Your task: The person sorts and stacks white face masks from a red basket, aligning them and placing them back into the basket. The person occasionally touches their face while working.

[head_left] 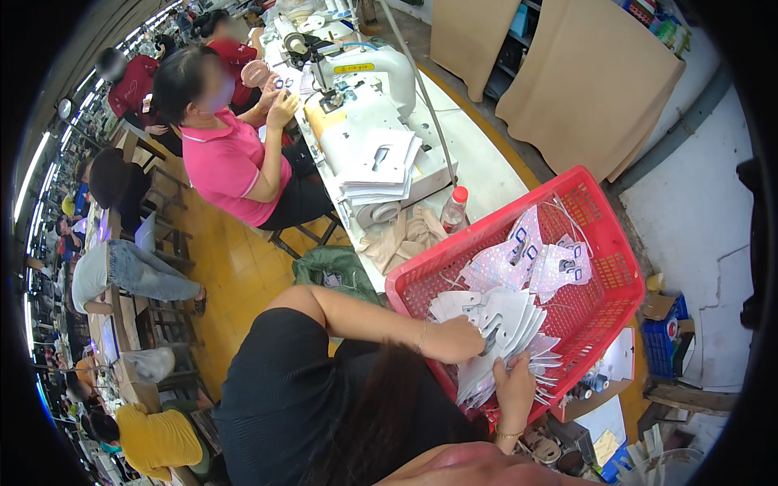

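Observation:
Both hands are inside a red plastic basket (612, 243), among white cut pieces (506, 312) with slots and holes, fanned out in a loose stack. My left hand (455, 338) is closed at the stack's left side, its fingertips partly hidden among the pieces. Lower down, my right hand (515, 385) grips the near edges of the stack, its thumb on the upper side. Beyond the stack lie shiny pinkish pieces (523, 251) with blue-outlined openings. More layered edges fan out beside my right hand.
A white table (478, 154) beyond the basket carries a sewing machine (381, 69), a pile of white pieces (381, 162), beige cloth (405, 243) and a red-capped bottle (455, 209). A co-worker in pink (231, 162) sits there. Boxes and spools (596, 382) stand right of the basket.

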Available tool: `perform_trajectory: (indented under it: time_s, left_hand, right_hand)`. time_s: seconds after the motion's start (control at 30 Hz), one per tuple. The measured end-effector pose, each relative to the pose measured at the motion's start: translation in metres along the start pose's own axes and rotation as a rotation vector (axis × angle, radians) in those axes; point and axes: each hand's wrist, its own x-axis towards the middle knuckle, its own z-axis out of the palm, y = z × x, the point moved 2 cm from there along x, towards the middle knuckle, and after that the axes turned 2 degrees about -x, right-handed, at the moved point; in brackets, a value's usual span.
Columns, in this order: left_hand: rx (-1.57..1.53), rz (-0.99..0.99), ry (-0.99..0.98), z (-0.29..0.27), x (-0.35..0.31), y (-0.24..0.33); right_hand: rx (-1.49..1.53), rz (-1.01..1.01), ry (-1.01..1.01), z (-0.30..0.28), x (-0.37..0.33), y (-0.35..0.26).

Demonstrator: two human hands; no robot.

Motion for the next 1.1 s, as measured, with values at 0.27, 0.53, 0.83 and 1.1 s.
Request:
perform_trajectory:
  time_s: [0.27,0.53,0.83,1.1]
  left_hand:
    - [-0.287,0.255,-0.14,-0.056,-0.004,-0.001]
    - [-0.835,0.275,0.06,-0.017,0.038,0.012]
    - [-1.11,-0.061,-0.115,-0.017,0.054,0.009]
    - [-0.884,0.013,0.027,-0.012,0.055,0.013]
  right_hand:
    - [0.03,0.02,0.033,-0.005,-0.002,-0.007]
    - [0.395,-0.006,0.019,-0.013,-0.02,0.014]
    - [0.642,0.075,0.164,-0.046,-0.027,0.04]
    - [0.688,-0.217,0.221,-0.058,-0.004,0.011]
